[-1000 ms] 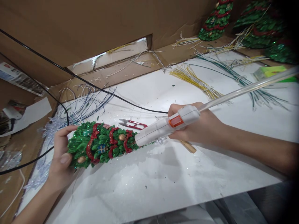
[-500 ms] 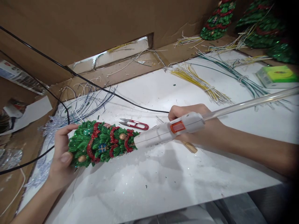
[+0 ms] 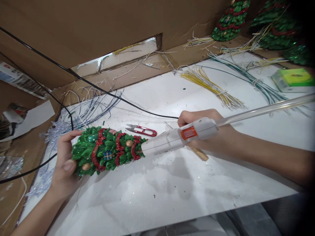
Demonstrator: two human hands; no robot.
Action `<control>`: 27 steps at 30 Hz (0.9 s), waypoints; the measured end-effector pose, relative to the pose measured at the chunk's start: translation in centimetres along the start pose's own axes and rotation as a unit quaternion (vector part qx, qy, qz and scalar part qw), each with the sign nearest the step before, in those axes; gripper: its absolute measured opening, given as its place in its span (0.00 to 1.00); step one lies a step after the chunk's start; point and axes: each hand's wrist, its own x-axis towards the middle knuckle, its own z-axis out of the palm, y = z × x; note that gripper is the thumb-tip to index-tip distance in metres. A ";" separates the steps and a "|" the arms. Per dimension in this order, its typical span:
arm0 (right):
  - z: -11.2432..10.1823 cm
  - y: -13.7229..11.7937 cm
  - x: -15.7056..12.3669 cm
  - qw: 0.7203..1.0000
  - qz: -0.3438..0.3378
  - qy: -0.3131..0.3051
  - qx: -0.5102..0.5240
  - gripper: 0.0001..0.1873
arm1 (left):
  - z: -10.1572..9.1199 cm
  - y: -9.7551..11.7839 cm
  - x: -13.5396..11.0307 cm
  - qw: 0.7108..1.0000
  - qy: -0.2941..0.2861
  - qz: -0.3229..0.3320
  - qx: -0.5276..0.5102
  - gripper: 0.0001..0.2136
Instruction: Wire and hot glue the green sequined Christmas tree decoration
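Note:
My left hand (image 3: 65,164) is closed round the wide base end of a green Christmas tree ornament (image 3: 105,150), which lies on its side with red garlands and gold balls. In my right hand (image 3: 204,131) is a white glue gun (image 3: 169,141) with an orange switch. A clear glue stick (image 3: 265,109) runs out of its back end. The gun's nozzle end meets the narrow top of the tree; the exact contact point is hidden. Red thread snips (image 3: 141,129) lie just behind them. Under my right hand shows a wooden-handled tool (image 3: 199,153).
Bundles of yellow and white wires (image 3: 213,87) and green wires (image 3: 253,82) lie toward the back right, near a green box (image 3: 294,78). More Christmas trees (image 3: 231,21) stand behind. A black cable (image 3: 103,91) crosses the white board (image 3: 167,200). Blue and white wires (image 3: 95,108) lie left.
Both hands, the tree and the glue gun hold nearly the same position. The rear of the gun has shifted very slightly to the right.

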 end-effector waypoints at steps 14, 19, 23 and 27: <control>0.0 0.1 0.0 0.999 0.020 -0.011 0.042 0.06 | 0.6 0.4 0.1 0.999 -0.027 -0.010 -0.031 0.27; 0.0 0.0 -0.1 0.999 0.029 -0.008 0.037 0.05 | 0.5 0.4 0.0 0.999 -0.027 -0.009 -0.032 0.28; 0.1 0.1 -0.1 0.999 0.023 0.003 0.031 0.06 | 0.4 0.3 0.0 0.999 -0.028 -0.008 -0.031 0.29; 0.2 0.1 0.0 0.999 0.026 -0.001 0.024 0.05 | 0.5 0.4 0.0 0.999 -0.033 -0.010 -0.037 0.27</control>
